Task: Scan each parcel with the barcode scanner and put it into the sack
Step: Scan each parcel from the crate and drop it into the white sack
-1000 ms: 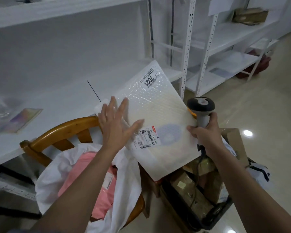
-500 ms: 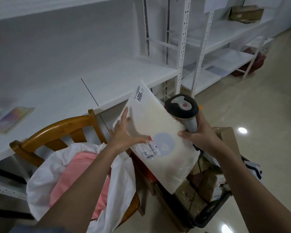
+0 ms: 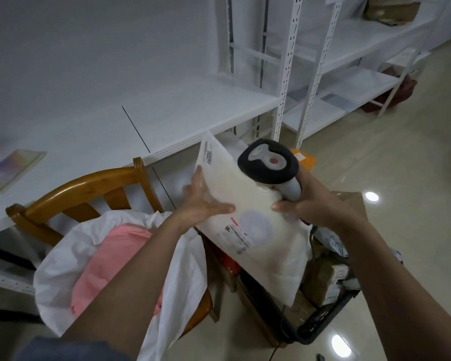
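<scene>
Right now we hold the white bubble-wrap parcel [image 3: 248, 204] up at the middle of the view, tilted, its far corner pointing to about eleven o'clock and its near corner hanging down toward five. Our left hand [image 3: 203, 201] grips its left edge, thumb lying across the front face just above the shipping label [image 3: 236, 237], the other fingers behind the parcel where we cannot see them. Our right hand [image 3: 310, 204] has its fingers curled round the grey handle of the barcode scanner [image 3: 268, 164], whose black head sits at one o'clock of the parcel's middle, close over its upper face; the same hand's thumb touches the parcel's right edge.

At seven o'clock of the parcel the white sack [image 3: 63, 272] lies open on the wooden chair [image 3: 84, 188], with a pink parcel [image 3: 110, 259] inside it. At five o'clock, below the parcel, a black crate [image 3: 320, 319] on the floor holds brown wrapped packages [image 3: 323, 277]. White shelving [image 3: 287, 74] runs from nine o'clock round to one, and a flat iridescent packet [image 3: 13, 168] lies on the shelf at nine.
</scene>
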Tool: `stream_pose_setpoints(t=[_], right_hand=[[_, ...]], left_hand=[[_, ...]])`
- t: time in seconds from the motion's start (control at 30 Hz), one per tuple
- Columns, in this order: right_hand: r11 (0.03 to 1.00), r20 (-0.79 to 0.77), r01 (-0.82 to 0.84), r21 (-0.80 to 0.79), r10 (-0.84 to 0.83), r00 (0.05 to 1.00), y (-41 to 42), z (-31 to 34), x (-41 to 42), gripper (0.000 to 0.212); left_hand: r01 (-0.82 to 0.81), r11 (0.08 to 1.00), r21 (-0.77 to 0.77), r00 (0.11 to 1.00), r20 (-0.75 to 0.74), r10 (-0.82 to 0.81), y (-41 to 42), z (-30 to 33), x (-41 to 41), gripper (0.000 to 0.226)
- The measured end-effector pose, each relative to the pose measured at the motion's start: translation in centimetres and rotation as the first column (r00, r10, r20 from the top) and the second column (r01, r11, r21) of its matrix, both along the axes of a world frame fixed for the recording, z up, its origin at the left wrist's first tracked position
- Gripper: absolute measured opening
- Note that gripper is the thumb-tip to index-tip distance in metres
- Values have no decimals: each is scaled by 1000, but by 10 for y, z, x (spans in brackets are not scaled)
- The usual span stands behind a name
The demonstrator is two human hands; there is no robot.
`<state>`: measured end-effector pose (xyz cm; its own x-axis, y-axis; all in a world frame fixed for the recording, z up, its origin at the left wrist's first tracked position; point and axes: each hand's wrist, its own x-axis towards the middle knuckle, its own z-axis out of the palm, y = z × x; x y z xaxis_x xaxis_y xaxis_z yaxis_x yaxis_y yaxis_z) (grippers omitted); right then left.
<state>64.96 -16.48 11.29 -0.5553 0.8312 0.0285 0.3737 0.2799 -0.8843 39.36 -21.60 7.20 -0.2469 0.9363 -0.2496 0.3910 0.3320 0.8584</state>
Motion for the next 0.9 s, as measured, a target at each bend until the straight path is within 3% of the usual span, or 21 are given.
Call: stream_pose_setpoints(t=[0.1,0.2,0.3,0.4,0.53,0.63,0.73,0.8,0.9], right_hand=[[999,79,-35,28,33,996,7,1,2,91],[1000,97,22,20,-23,995,10,-4,0,93],[993,85,106,49,-110,990,12,-11,-10,94],[979,88,193,73,-199,976,13,-19,-14,83],[962,-28,274,19,-274,961,8,-26,-18,51],[938,-125,268,-219,-300,946,0,-30,-20,43],[843,-226,165,-512,-318,921,-11,-37,-19,34],[771,-296,76,-632,-330,896,-19,-44,-16,26],[678,-368,-33,-734,-356,859,-30,-54,-13,33]], left_hand=[[-135,979,153,990,-28,141,5,6,-15,131],[-112,967,228,989,117,87,5,7,-22,96],[-294,908,298,956,79,284,6,3,-29,61],[-364,870,331,929,60,366,6,-1,-39,45],[-464,817,342,883,103,458,3,-2,-52,39],[-493,804,331,869,138,476,2,-4,-58,42],[-525,788,322,851,183,492,-1,-6,-61,41],[-561,768,308,827,232,512,-2,-7,-62,40],[-625,728,282,777,312,546,-3,-6,-62,41]])
